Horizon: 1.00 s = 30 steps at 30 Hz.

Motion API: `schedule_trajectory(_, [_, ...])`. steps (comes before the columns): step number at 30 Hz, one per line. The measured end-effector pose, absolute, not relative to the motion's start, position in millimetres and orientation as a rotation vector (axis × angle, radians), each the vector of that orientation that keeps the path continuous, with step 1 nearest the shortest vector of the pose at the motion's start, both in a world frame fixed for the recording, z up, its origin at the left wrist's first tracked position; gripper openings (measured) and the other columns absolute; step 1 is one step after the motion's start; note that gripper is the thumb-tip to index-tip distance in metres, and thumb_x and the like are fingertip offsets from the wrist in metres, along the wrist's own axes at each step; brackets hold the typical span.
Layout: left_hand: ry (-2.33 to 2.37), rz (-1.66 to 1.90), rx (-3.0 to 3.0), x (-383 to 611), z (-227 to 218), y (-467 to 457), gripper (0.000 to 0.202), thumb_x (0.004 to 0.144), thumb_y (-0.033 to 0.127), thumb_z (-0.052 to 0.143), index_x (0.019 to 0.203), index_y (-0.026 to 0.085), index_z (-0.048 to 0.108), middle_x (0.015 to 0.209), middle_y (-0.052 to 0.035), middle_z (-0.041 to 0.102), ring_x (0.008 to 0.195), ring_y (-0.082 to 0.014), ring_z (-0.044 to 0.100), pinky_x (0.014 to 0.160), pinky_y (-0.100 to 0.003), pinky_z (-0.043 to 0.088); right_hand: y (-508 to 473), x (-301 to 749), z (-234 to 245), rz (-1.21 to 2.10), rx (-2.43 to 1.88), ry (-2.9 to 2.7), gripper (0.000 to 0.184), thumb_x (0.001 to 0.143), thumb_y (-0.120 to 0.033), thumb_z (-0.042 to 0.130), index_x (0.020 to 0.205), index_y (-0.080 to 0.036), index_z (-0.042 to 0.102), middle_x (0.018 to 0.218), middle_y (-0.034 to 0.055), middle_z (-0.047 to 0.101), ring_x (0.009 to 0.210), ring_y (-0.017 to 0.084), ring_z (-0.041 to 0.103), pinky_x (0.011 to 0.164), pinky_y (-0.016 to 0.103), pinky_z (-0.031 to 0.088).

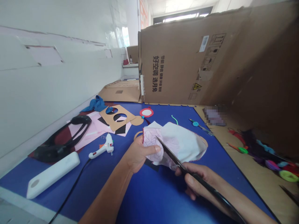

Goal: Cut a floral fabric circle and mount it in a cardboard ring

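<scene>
A blue bench (144,199) stood along a white wall (46,93). The scissors (170,151) were gripped in the closed right hand (198,170), their long axis pointing forward and left into the fabric (179,143), which was pinched by the left hand (140,154) just beside the blades.

Left hand (140,154) pinching a white and pink cloth (177,143), black scissors (171,152) held in the right hand (196,177), blades lying across the cloth. Farther along the blue counter (144,199), a white glue gun (105,147) and a cardboard cutout (130,119) with round holes.
</scene>
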<state>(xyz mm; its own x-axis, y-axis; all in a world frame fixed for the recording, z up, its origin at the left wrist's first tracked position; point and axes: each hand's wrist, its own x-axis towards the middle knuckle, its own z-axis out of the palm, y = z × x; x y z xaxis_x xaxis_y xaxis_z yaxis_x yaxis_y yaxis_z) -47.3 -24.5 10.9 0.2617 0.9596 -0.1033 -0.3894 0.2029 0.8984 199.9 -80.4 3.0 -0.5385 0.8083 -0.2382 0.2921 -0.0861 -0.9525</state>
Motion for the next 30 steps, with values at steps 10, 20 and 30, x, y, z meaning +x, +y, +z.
schedule_trajectory(10, [0.801, 1.085, 0.901, -47.8, 10.0, -23.7, 0.057, 0.067, 0.017, 0.094, 0.121, 0.015, 0.078, 0.110, -0.0109, 0.081, 0.090, -0.0225, 0.075, 0.092, -0.039, 0.057, -75.0, 202.4, -5.0, 1.713, -1.188, -1.766, 0.077, 0.090, -0.088, 0.058, 0.114, -0.017, 0.069, 0.073, -0.0037, 0.050, 0.060, 0.012, 0.053, 0.060, 0.024, 0.039])
schedule_trajectory(20, [0.810, 1.086, 0.900, -47.7, 13.2, -24.7, 0.050, 0.065, 0.018, 0.094, 0.113, 0.015, 0.079, 0.106, -0.0100, 0.080, 0.087, -0.0215, 0.074, 0.093, -0.040, 0.056, -76.9, 199.6, -2.9, 1.758, -1.244, -1.685, 0.079, 0.085, -0.091, 0.061, 0.110, -0.016, 0.069, 0.068, -0.0052, 0.051, 0.054, 0.010, 0.048, 0.058, 0.025, 0.038])
schedule_trajectory(30, [0.823, 1.080, 0.912, -48.8, 10.8, -22.8, 0.049, 0.069, 0.022, 0.094, 0.115, 0.015, 0.079, 0.104, -0.0102, 0.081, 0.086, -0.0219, 0.074, 0.088, -0.037, 0.057, -76.2, 201.1, -6.3, 1.728, -1.246, -1.682, 0.075, 0.087, -0.088, 0.063, 0.109, -0.017, 0.069, 0.071, -0.0042, 0.051, 0.054, 0.010, 0.050, 0.055, 0.023, 0.037])
